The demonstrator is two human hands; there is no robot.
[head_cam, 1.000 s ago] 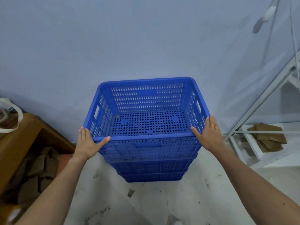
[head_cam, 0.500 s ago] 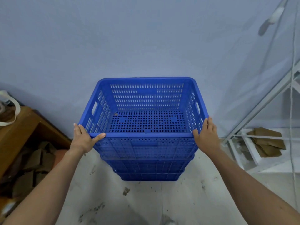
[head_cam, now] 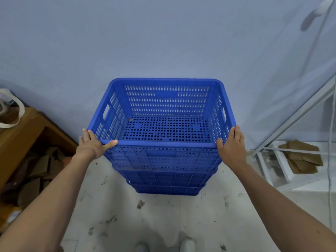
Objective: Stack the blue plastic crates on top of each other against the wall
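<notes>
Top crate (head_cam: 164, 113) nested on stack (head_cam: 166, 180) at wall (head_cam: 163, 42). Left hand (head_cam: 91, 144), right hand (head_cam: 231, 145) clasp near rim corners. Likely light, stiff, bulky; side handle slots offer surer hold.

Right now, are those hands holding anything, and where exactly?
Yes: the top blue crate of the stack. The left hand and right hand hold its near rim at the two front corners.

Crates (head_cam: 163, 157) stacked against wall (head_cam: 163, 42)
</notes>
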